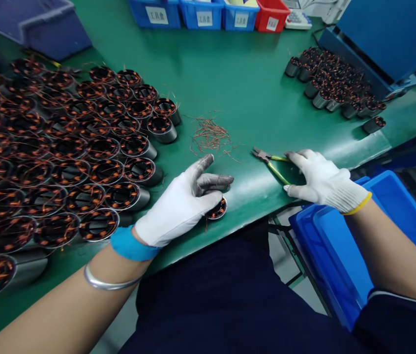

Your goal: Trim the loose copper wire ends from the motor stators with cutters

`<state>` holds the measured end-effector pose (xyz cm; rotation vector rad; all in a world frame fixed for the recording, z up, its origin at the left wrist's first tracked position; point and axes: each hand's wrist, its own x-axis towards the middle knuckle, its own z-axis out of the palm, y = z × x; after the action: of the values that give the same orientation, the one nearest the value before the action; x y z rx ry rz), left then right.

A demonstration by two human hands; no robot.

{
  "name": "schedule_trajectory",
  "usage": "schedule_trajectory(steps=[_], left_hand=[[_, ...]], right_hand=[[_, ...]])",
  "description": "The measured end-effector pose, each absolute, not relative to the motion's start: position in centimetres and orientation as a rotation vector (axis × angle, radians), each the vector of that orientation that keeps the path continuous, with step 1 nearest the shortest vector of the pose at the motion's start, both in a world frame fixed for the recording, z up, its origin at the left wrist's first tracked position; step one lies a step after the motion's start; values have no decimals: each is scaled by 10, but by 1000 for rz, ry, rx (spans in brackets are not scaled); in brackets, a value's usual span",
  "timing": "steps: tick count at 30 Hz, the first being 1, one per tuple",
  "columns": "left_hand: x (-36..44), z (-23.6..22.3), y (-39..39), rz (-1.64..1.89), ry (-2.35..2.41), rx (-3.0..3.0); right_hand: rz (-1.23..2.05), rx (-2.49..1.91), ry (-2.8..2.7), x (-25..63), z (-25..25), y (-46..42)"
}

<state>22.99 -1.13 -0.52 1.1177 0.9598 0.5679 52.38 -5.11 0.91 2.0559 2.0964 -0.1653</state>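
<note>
My left hand (pixel 189 199), in a white glove with darkened fingertips, has its fingers stretched out and apart. Its thumb lies over the rim of a small motor stator (pixel 218 210) with copper windings, which the hand partly hides. My right hand (pixel 318 178), also gloved, spans the green handles of a pair of cutting pliers (pixel 275 167), with fingertips at one handle and the thumb at the other. The pliers' jaws point left, low over the green table. Beyond my left hand lies a loose heap of copper wire clippings (pixel 211 134).
Many wound stators (pixel 101 169) crowd the left of the table (pixel 208 73); a smaller group (pixel 335 81) stands at the back right beside a blue machine (pixel 392 39). Labelled blue bins (pixel 202 17) and a red bin (pixel 271 14) line the back. Blue crates (pixel 388 196) sit below the right edge.
</note>
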Motion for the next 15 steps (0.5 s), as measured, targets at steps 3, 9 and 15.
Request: schedule_trajectory(steps=[3, 9, 15], left_hand=[[229, -6, -11, 557, 950, 1110], [226, -12, -9, 583, 906, 1106], [225, -14, -7, 589, 876, 1080]], right_hand=[[-57, 2042, 1985, 501, 18, -43], [205, 2136, 2218, 498, -15, -25], [64, 1837, 2517, 497, -2, -39]])
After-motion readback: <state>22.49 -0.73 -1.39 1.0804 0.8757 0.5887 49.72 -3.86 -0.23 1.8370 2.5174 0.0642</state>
